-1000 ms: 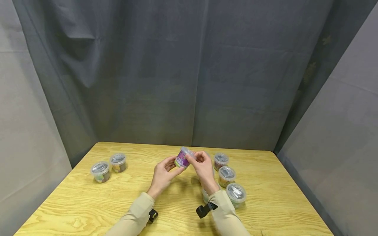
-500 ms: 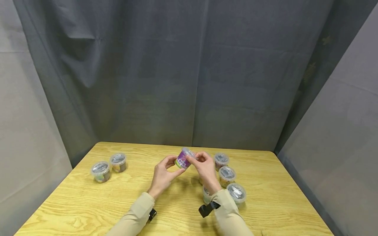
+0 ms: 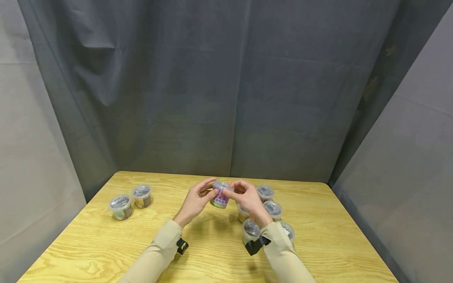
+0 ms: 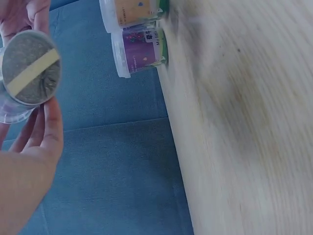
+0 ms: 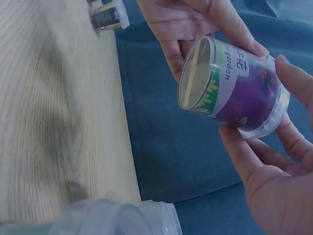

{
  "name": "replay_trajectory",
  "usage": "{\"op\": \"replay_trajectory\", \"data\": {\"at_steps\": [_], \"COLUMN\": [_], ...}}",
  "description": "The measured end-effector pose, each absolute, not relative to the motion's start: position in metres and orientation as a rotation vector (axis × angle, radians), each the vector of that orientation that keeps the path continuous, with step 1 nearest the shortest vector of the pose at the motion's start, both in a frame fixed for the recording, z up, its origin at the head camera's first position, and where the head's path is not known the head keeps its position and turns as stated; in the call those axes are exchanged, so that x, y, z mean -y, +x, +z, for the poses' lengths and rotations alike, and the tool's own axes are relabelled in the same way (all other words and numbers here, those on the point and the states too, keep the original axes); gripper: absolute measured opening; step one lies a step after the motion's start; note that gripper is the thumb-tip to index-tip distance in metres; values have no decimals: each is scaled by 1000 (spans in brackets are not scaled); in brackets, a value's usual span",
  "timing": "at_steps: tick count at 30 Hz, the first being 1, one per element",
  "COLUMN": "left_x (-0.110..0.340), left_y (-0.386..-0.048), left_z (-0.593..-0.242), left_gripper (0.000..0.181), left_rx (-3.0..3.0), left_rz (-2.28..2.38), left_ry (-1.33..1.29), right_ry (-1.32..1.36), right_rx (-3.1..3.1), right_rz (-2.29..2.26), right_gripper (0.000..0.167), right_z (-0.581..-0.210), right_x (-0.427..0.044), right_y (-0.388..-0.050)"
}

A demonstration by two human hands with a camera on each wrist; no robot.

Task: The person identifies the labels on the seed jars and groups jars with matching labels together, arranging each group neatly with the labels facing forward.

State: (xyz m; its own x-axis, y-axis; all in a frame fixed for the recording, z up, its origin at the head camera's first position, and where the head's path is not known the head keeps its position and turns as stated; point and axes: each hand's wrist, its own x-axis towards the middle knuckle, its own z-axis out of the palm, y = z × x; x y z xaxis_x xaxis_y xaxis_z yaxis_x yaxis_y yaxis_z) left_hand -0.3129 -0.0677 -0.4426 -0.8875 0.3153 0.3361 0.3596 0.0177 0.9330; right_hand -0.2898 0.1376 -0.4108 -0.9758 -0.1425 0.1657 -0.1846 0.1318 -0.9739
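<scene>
A small clear plastic cup [image 3: 220,199] with a purple, green-edged label is held above the table, nearly upright in the head view. My left hand [image 3: 194,203] grips its left side, thumb on the label and fingers behind. On the other side my right hand [image 3: 250,201] pinches it near the lid rim with thumb and fingers. The cup's base [image 4: 32,68] faces the left wrist camera, showing dark grainy contents and a pale strip across it. In the right wrist view the purple label [image 5: 252,93] carries printed characters and the word "garden".
Two lidded cups [image 3: 120,207] stand at the table's left. Several more, including one lidded cup [image 3: 251,230], are grouped at the right, partly hidden by my right arm. A dark curtain [image 3: 226,98] hangs behind the wooden table [image 3: 198,251].
The cup has gone from leaning to nearly upright, slightly lower, and its label has turned. My left thumb has moved from under the cup up onto its front.
</scene>
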Motion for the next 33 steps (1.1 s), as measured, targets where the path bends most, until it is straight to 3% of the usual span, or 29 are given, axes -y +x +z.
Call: {"op": "replay_trajectory", "data": {"at_steps": [8,23,33], "left_x": [68,71,68], "left_y": [-317,-334,-354], "left_z": [-445,-430,-442], "left_gripper": [41,30,29], "left_rx": [2164,2324,2435], "left_rz": [-2062,-1820,-1628], "left_ry": [-709,-838,-803], "right_ry": [308,504,382], "right_rx": [2449,2662,2669], "right_rz": [1877,1416,1655], "right_gripper": [29,27,28], "right_z": [-405,-389,-407], "right_x": [-135,-147,-144], "right_y": [-293,-316,-332]}}
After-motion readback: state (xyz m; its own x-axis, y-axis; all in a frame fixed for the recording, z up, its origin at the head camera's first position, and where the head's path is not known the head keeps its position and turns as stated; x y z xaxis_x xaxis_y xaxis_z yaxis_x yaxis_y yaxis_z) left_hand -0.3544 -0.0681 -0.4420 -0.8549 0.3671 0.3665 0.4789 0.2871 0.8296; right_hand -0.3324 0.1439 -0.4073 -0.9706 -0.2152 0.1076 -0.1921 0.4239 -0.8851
